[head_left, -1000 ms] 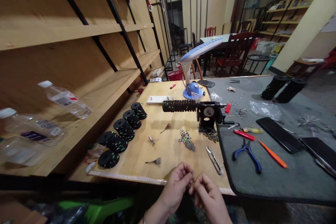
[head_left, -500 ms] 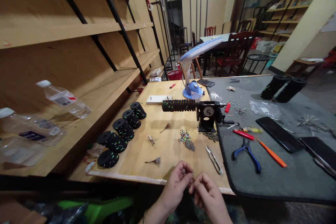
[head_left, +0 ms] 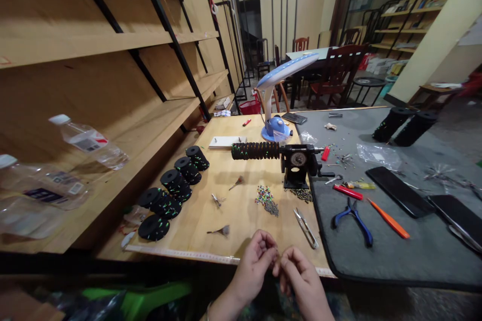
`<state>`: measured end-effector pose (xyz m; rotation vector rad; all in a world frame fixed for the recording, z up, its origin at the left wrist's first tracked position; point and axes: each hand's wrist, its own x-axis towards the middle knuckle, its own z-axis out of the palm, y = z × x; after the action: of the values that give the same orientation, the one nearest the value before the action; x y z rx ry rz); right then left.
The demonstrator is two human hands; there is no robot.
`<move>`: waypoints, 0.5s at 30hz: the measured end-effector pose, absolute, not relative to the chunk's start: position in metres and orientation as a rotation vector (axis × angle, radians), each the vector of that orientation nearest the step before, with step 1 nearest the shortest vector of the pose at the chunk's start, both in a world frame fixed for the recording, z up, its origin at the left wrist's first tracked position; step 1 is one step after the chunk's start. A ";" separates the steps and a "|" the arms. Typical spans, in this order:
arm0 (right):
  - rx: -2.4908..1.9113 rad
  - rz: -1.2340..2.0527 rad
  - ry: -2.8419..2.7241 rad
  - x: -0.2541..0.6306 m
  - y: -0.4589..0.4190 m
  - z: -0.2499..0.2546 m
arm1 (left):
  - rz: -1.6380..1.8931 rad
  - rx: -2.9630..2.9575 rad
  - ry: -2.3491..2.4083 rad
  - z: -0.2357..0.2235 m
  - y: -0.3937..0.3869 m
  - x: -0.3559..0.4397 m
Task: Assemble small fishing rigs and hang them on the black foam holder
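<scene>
A tall wooden shelving unit point(head_left: 94, 42) is filling the left side. Beside it, a wooden table point(head_left: 203, 208) is stretching away from the viewer, with a gray mat point(head_left: 399, 263) lying to its right. A blue-and-white lamp point(head_left: 288, 71) is standing at the table's far end. Nearer, a black hand-cranked device point(head_left: 297, 165) is holding a ridged black roll point(head_left: 256, 150) out to its left. At the near edge, the person's left hand point(head_left: 256, 263) and right hand point(head_left: 301, 273) are meeting, fingers curling closed, each thumb pressing toward its forefinger. Anything sitting between their fingertips is too small to identify. Blue-handled pliers point(head_left: 352, 207) are lying on the mat; metal snips point(head_left: 310, 230) are lying on the table just beyond the right hand. Smallest of all, multicolored beads point(head_left: 263, 194) are lying in a loose pile beyond the hands, touching a cluster of tiny gray pieces point(head_left: 271, 208).
</scene>
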<state>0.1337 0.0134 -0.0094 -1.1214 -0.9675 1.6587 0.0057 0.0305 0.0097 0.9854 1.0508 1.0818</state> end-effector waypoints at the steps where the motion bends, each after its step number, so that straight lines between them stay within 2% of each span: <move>1: -1.120 1.657 -0.963 0.134 0.013 -0.009 | 1.078 0.983 1.051 0.010 0.031 0.006; 15: -1.151 1.635 -0.973 0.133 0.016 -0.010 | 1.072 0.978 1.037 0.013 0.030 0.005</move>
<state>0.1329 0.0162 -0.0097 -1.1508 -0.9730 1.6349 0.0054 0.0305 0.0130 0.9780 1.0373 1.0721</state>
